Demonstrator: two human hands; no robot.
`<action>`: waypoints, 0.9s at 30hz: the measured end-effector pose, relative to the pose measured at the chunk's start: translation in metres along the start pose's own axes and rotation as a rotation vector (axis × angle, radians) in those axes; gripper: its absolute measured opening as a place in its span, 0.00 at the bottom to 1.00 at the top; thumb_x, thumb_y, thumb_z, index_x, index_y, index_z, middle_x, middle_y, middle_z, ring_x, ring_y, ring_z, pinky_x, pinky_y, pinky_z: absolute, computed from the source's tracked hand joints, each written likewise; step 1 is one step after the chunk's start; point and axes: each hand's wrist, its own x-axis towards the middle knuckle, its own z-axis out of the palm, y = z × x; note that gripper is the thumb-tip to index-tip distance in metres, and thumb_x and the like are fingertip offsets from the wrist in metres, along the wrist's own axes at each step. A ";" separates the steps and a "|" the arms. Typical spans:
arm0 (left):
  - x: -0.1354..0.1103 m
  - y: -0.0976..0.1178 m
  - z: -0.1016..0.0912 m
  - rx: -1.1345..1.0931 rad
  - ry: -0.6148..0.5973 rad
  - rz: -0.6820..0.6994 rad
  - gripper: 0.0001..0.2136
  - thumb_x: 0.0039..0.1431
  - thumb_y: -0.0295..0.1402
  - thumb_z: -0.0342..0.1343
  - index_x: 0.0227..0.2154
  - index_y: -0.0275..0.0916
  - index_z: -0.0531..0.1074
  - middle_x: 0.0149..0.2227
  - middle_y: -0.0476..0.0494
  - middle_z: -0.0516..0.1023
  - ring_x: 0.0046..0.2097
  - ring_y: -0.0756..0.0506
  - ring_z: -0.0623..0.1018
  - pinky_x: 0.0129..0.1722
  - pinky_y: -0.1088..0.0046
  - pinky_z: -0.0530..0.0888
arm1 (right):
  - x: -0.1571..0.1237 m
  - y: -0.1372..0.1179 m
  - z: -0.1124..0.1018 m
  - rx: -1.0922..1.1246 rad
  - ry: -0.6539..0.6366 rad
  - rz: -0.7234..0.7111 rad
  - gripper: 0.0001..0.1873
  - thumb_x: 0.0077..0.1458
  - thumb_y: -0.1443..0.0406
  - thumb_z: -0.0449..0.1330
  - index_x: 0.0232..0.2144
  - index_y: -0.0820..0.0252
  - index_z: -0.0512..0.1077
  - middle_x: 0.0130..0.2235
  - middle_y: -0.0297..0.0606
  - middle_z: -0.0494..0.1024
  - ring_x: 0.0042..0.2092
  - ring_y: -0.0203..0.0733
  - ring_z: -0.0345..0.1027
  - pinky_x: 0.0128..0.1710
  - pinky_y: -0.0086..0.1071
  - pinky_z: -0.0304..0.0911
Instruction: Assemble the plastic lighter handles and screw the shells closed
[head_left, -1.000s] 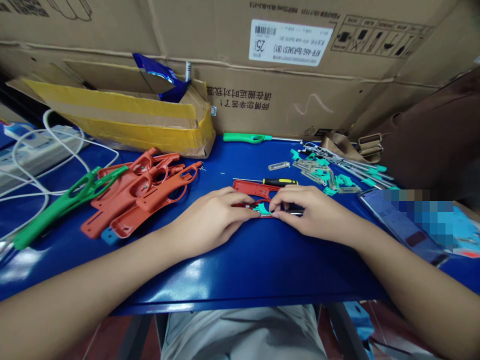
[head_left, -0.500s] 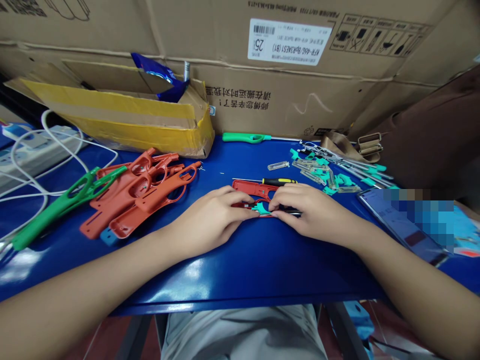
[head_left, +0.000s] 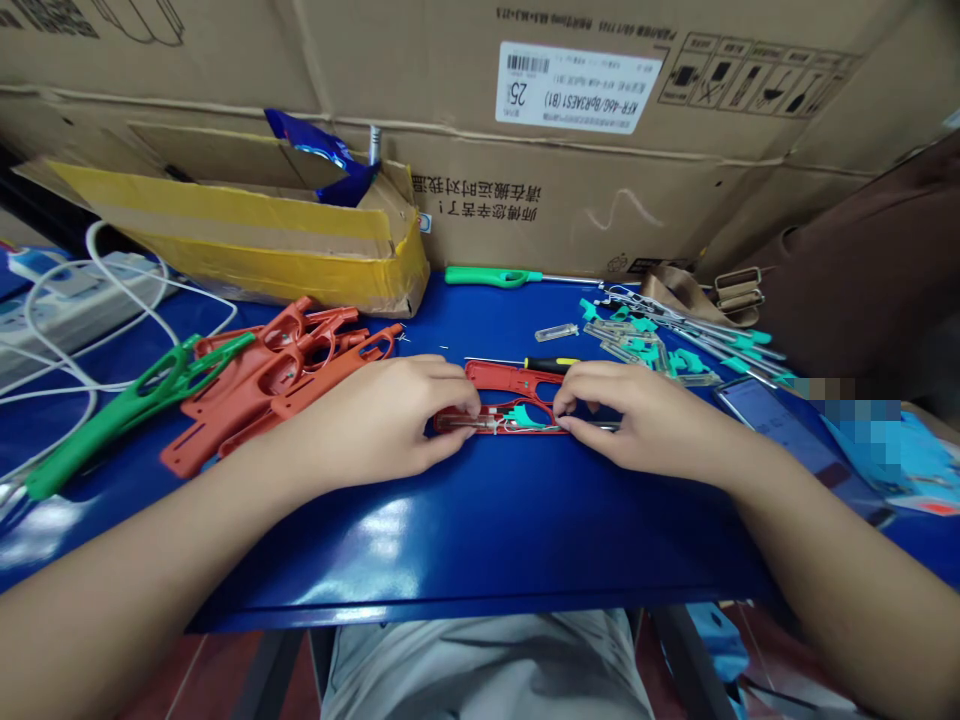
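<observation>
A red lighter housing half lies open side up on the table in front of me. Inside it are a clear fuel tank, a teal trigger and thin wires. My left hand pinches the housing's left end around the tank. With thumb and fingers closed, my right hand grips its right end, where a metal tube sticks out under the fingers. Just behind lies a second red housing half, touching or nearly touching the first. A black-and-yellow screwdriver rests beyond it.
Red housing halves and green ones are piled left, near a power strip. At right lie clear tanks, teal triggers and metal tubes, plus a phone. A green lighter and cardboard box stand behind.
My left hand has moved left along the housing, uncovering the trigger and the clear tank. My right hand has shifted slightly right, to the housing's end.
</observation>
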 end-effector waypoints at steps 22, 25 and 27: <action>0.001 -0.021 -0.011 -0.245 -0.144 -0.088 0.09 0.58 0.33 0.63 0.42 0.43 0.83 0.35 0.49 0.86 0.30 0.50 0.81 0.29 0.79 0.75 | 0.006 0.011 0.014 -0.195 0.060 0.035 0.07 0.64 0.66 0.57 0.43 0.55 0.74 0.45 0.41 0.76 0.46 0.47 0.72 0.44 0.40 0.67; 0.000 -0.018 -0.009 -0.198 -0.078 -0.088 0.11 0.59 0.37 0.64 0.42 0.42 0.82 0.35 0.48 0.85 0.30 0.50 0.80 0.29 0.78 0.75 | 0.007 0.010 0.013 -0.203 0.031 0.050 0.05 0.65 0.66 0.55 0.38 0.57 0.72 0.43 0.41 0.75 0.44 0.47 0.71 0.41 0.39 0.65; 0.000 -0.017 -0.005 -0.146 0.074 -0.091 0.12 0.61 0.40 0.62 0.43 0.40 0.81 0.37 0.46 0.84 0.32 0.49 0.80 0.31 0.75 0.76 | 0.008 0.007 0.012 -0.163 0.057 0.063 0.05 0.66 0.67 0.54 0.38 0.57 0.70 0.43 0.41 0.75 0.44 0.46 0.70 0.41 0.38 0.64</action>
